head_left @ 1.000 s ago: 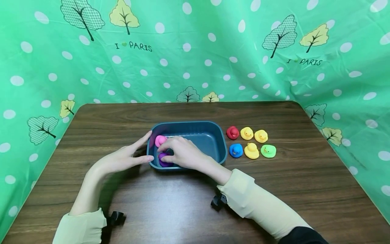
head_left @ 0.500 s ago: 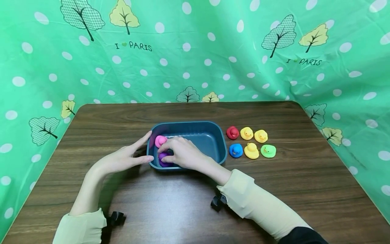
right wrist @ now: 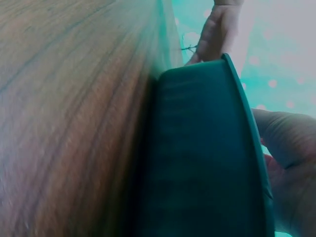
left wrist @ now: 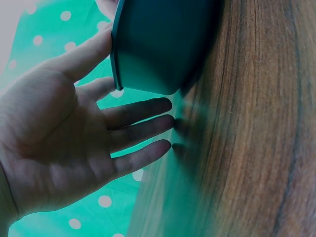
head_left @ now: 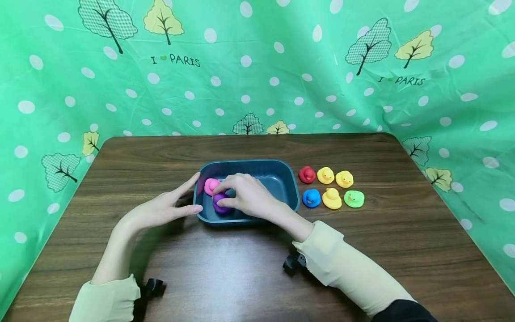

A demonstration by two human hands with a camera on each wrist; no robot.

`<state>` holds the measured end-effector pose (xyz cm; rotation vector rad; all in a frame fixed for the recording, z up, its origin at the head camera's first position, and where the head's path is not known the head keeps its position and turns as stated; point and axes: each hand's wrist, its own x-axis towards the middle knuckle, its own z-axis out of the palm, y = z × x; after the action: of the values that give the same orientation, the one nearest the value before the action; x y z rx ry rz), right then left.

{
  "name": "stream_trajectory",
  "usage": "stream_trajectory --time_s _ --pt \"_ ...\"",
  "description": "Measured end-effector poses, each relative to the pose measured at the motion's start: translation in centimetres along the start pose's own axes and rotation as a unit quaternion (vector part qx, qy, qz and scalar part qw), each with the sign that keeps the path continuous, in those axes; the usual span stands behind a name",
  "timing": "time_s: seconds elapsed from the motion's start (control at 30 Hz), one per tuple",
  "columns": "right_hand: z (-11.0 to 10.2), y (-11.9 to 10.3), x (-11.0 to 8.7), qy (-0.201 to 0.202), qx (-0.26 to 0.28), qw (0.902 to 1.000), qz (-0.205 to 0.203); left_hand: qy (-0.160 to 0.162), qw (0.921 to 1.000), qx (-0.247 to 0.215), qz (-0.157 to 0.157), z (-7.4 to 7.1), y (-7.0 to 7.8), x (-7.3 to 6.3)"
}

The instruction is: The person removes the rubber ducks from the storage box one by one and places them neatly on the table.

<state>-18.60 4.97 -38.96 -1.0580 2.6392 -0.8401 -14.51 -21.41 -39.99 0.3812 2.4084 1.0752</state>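
Note:
In the head view a dark blue rectangular tub [head_left: 281,201] stands on the table. My left hand [head_left: 161,209] rests against its left end, thumb and forefinger straight and touching the rim. The left wrist view shows the other fingers [left wrist: 143,132] spread below the tub's wall, holding nothing. My right hand [head_left: 251,196] reaches into the tub and pinches a purple rubber duck [head_left: 221,204] between thumb and fingers. Close behind it, at the tub's left end, sits a pink rubber duck [head_left: 210,185], partly covered by the fingertips. The right wrist view shows mostly the tub's outer wall [right wrist: 202,148].
Right of the tub, rubber ducks form two rows: red [head_left: 307,175] and two yellow [head_left: 325,175] at the back, blue [head_left: 311,198], yellow [head_left: 331,199] and green [head_left: 354,199] in front. A green dotted curtain [head_left: 257,80] hangs behind the wooden table [head_left: 225,277].
My right hand has shifted a little right and away from me, and the purple duck has moved with it. My left hand has stayed at the tub's end.

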Motion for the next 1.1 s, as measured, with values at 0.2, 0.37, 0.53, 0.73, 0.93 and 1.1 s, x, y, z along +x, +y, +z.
stream_trajectory --time_s 0.2,0.37,0.53,0.73,0.93,1.1 --pt "-1.2 0.2 -0.5 0.021 0.001 0.9998 0.002 0.001 1.0 -0.001 -0.002 0.0 0.0 0.0" --pt "-2.0 0.5 -0.9 0.032 0.0 0.9995 0.0 0.003 1.0 0.004 0.002 0.0 0.0 0.1" --pt "-2.4 0.8 -1.1 0.039 0.001 0.9992 0.005 0.003 1.0 0.006 0.003 0.0 -0.1 0.1" --pt "-3.0 0.9 -1.4 0.046 -0.003 0.9988 0.016 0.002 1.0 0.002 -0.002 0.0 0.0 0.1" --pt "-3.5 1.1 -1.7 0.052 -0.015 0.9983 0.022 0.003 1.0 0.003 -0.005 -0.1 0.0 0.1" --pt "-4.0 1.1 -1.9 0.057 -0.018 0.998 0.022 0.002 1.0 0.003 -0.005 -0.2 0.1 0.1"
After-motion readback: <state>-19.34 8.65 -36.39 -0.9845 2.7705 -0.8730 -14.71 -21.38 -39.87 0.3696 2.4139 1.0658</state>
